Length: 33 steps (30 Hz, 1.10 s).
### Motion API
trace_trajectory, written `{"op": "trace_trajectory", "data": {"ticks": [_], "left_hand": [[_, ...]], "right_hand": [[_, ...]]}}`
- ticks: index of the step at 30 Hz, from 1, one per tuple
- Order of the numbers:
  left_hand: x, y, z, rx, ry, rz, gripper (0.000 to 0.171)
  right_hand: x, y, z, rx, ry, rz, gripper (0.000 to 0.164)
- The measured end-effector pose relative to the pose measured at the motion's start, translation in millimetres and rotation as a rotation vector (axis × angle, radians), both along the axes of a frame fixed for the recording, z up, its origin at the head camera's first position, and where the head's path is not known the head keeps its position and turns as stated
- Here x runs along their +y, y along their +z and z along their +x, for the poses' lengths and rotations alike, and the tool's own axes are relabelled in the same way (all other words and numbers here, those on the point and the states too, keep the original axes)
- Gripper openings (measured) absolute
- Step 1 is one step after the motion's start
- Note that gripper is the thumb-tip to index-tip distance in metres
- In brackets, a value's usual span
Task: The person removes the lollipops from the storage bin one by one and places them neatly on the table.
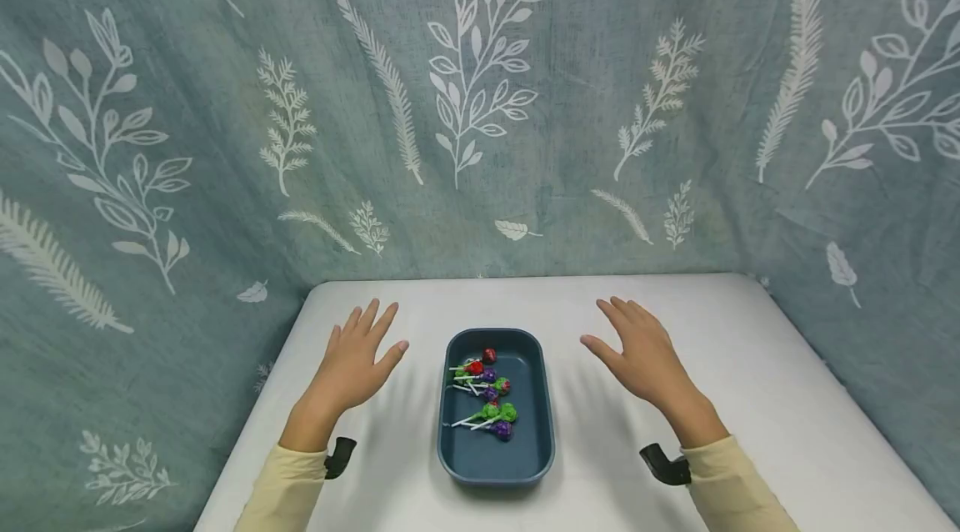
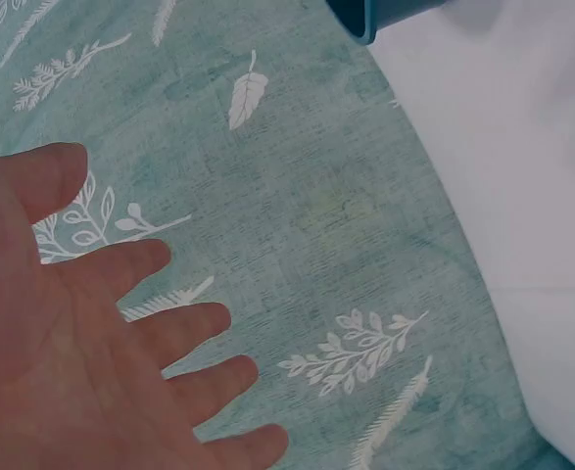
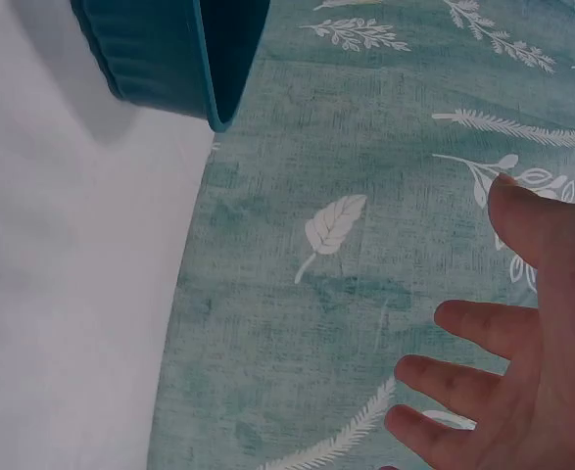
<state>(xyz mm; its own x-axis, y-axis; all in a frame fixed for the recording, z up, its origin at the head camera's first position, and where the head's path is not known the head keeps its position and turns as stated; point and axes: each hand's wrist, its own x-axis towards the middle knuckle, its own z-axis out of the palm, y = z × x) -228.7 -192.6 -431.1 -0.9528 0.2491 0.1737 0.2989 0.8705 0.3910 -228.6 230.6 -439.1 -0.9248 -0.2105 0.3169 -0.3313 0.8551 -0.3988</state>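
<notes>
A dark blue rectangular bin (image 1: 536, 457) stands on the white table between my hands. Inside it lie several lollipops with white sticks: green ones (image 1: 507, 412), purple ones (image 1: 502, 429) and red ones (image 1: 475, 367), mostly on the left side of the bin. My left hand (image 1: 352, 365) hovers left of the bin, fingers spread and holding nothing. To the right of the bin my right hand (image 1: 647, 357) is held up the same way, empty, its thumb toward the bin. Each wrist view shows the palm and only a corner of the bin (image 3: 160, 59).
The white table (image 1: 390, 499) reaches back to a green-grey cloth (image 1: 555, 98) with white leaf prints, which hangs behind and on both sides. A black wrist mount (image 1: 341, 457) sits at the left sleeve, another black mount (image 1: 666, 465) at the right.
</notes>
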Motion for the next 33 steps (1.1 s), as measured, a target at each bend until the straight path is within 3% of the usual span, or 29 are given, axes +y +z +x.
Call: {"op": "trace_trajectory", "data": {"ticks": [10, 24, 33], "left_hand": [[5, -17.1, 6.0, -0.024, 0.003, 0.113, 0.064], [16, -39.7, 10.3, -0.05, 0.025, 0.17, 0.057], [25, -59.8, 13.6, -0.069, 0.043, 0.244, 0.056]], "right_hand": [[-18, -18.9, -0.3, 0.031, -0.014, -0.074, 0.064], [-44, -40.2, 1.2, 0.008, -0.018, -0.265, 0.058], [-67, -43.5, 1.2, -0.02, -0.023, -0.318, 0.054]]}}
